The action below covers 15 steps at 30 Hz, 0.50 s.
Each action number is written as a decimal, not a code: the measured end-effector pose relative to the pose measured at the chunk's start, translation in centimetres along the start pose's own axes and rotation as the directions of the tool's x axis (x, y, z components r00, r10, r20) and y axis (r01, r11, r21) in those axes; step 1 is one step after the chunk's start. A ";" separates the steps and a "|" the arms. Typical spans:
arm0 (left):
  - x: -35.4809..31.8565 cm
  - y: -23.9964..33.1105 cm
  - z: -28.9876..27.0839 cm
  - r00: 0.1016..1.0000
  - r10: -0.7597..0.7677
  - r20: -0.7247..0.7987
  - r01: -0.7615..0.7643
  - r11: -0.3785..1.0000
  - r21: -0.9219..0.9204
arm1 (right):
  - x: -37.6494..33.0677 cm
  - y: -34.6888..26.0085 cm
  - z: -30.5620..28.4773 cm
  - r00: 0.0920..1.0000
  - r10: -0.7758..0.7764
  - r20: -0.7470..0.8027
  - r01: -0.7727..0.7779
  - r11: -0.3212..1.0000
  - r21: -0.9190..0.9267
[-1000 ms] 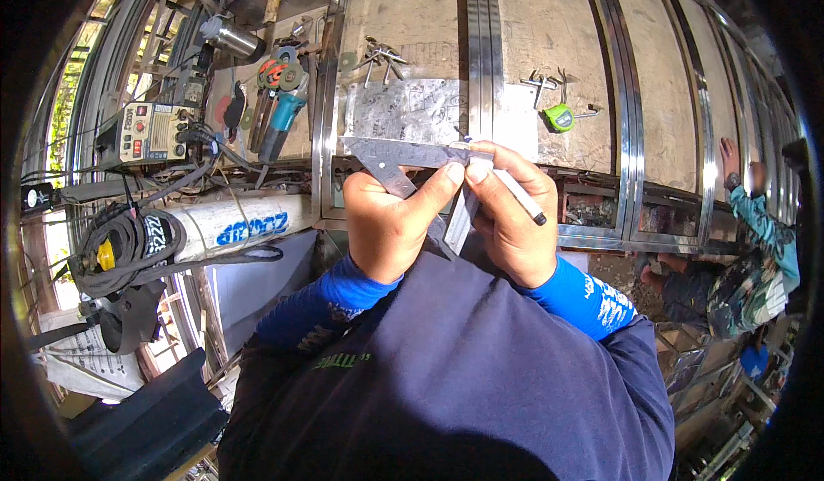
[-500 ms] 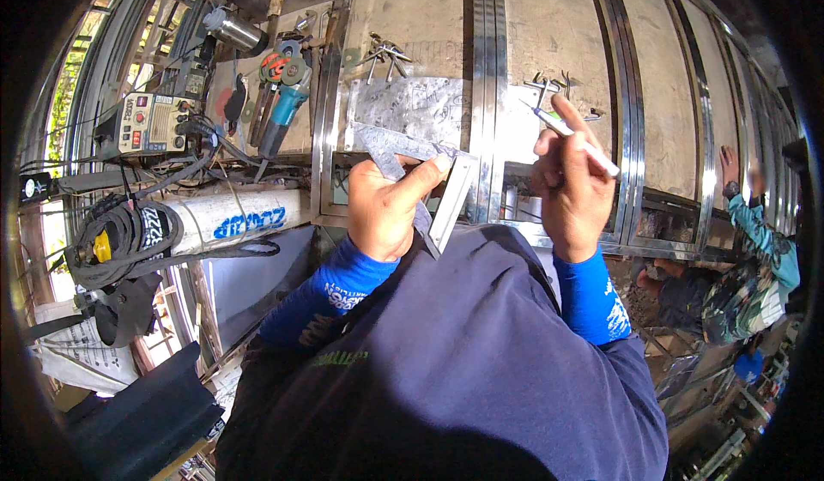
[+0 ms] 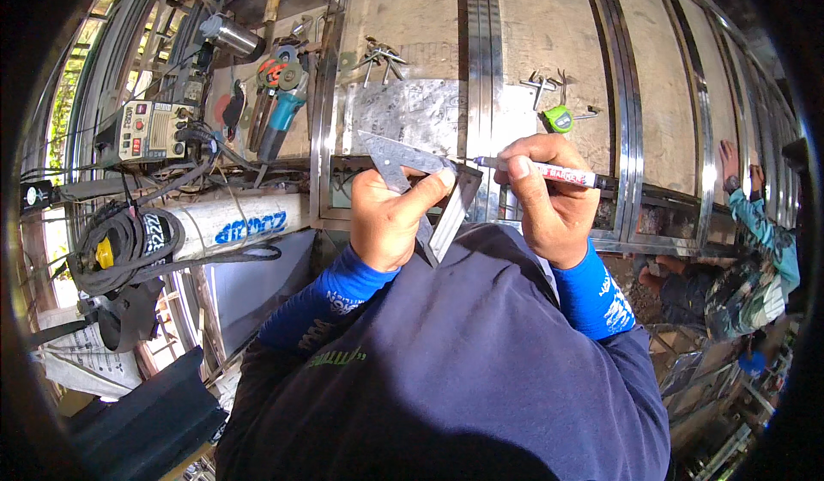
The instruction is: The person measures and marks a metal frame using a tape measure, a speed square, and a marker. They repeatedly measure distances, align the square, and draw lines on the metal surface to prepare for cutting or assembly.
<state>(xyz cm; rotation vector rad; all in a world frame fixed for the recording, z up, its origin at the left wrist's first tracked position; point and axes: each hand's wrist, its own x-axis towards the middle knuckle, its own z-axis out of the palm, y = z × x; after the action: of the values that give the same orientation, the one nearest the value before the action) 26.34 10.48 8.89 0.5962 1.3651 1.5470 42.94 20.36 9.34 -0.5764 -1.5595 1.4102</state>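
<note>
My left hand [image 3: 388, 221] grips a metal speed square [image 3: 403, 155], thumb pressed on its upper face, over the near edge of a shiny metal frame. The square's thick fence [image 3: 455, 217] slants toward my body. In my right hand [image 3: 554, 202] is a white-and-red marker [image 3: 558, 174], pinched between thumb and fingers. Its tip points left, close to the square's corner; whether it touches metal I cannot tell. Just beyond lies a thin metal sheet [image 3: 403, 108] on the board. A green tape measure [image 3: 560, 119] rests past my right hand.
Small metal clamps [image 3: 378, 56] lie on the board between the frame bars [image 3: 487, 60]. At left are an angle grinder [image 3: 283, 112], a welding machine [image 3: 154, 131], a gas cylinder [image 3: 245, 222] and coiled cables [image 3: 124, 245]. Another person [image 3: 755, 258] works at far right.
My right hand has turned and lowered, bringing the marker from an upward tilt to nearly level beside the square. The tape measure now shows fully. My left hand keeps its grip.
</note>
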 end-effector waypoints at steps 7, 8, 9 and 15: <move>-0.1 -0.1 0.1 1.000 0.026 0.011 -0.026 1.000 -0.001 | 0.0 0.6 0.3 1.000 -0.010 0.021 0.010 1.000 0.001; 0.0 -0.1 0.0 1.000 0.021 0.014 -0.021 1.000 0.006 | 0.1 0.7 0.3 1.000 -0.012 0.023 0.012 1.000 -0.002; 0.0 -0.1 0.0 1.000 0.018 0.019 -0.019 1.000 0.010 | 0.1 0.7 0.3 1.000 -0.014 0.024 0.014 1.000 -0.005; 0.0 -0.3 -0.2 0.999 0.008 0.042 -0.009 1.000 0.020 | 0.2 0.8 0.3 1.000 -0.001 0.029 0.001 1.000 -0.004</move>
<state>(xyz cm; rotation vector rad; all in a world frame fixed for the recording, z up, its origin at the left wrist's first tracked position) 26.20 10.37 8.58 0.6440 1.3495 1.5208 42.38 20.54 8.65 -0.5598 -1.5858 1.4210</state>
